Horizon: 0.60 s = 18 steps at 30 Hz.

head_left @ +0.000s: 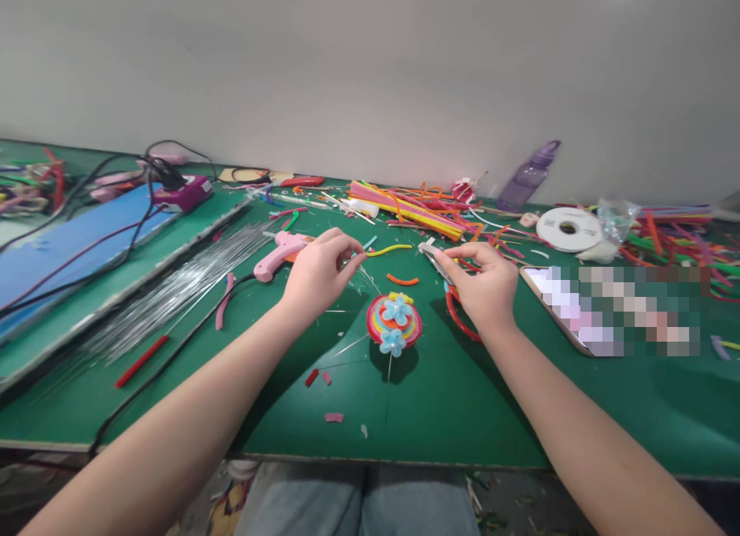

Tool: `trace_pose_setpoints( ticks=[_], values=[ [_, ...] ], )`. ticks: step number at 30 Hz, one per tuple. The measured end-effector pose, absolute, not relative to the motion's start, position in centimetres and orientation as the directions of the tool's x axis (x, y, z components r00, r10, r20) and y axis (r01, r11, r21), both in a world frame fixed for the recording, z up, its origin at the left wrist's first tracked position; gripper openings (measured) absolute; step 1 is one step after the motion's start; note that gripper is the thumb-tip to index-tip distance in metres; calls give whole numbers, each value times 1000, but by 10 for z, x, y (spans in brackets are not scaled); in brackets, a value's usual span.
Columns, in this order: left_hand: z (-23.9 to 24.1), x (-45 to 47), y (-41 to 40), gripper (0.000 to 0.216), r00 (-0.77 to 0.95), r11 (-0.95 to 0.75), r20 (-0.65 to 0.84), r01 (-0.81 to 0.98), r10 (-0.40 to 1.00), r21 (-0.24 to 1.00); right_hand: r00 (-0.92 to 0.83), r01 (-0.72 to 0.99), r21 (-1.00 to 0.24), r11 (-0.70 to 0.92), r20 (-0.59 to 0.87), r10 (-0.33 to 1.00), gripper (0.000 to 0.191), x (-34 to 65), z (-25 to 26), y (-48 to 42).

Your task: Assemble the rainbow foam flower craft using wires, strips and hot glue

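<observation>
My left hand is closed in a pinch, with one end of a short yellow fuzzy strip at its fingertips. My right hand pinches a small whitish-grey piece whose kind I cannot make out. Beneath that hand, red-handled scissors are partly hidden. Between my forearms sits a round ornament of coiled red, yellow and pink strips, bearing two light-blue flowers and a thin wire stem. A short orange strip lies just behind it.
A pink glue gun lies beside my left hand, its black cord crossing the table. Farther left are thin clear rods and a purple power block. Behind are bundled colored strips, a purple bottle, a white spool; a phone lies right.
</observation>
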State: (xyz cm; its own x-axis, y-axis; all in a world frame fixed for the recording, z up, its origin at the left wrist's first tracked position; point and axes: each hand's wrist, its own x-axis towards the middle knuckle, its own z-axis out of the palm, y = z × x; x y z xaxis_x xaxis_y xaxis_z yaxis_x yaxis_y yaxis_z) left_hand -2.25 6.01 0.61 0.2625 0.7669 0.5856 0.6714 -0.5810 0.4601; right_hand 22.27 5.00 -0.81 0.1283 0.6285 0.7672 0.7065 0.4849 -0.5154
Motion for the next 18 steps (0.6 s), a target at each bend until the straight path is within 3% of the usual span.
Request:
trace_pose_setpoints(
  ticks=[10, 18],
  values=[
    [-4, -16, 60, 22, 503, -673, 493, 692, 709, 261, -109, 766, -250, 592, 858, 503, 13, 213, -9, 44],
    [-5, -15, 63, 23, 515, -722, 547, 636, 660, 272, -196, 742, -191, 643, 855, 480, 13, 210, -5, 42]
  ],
)
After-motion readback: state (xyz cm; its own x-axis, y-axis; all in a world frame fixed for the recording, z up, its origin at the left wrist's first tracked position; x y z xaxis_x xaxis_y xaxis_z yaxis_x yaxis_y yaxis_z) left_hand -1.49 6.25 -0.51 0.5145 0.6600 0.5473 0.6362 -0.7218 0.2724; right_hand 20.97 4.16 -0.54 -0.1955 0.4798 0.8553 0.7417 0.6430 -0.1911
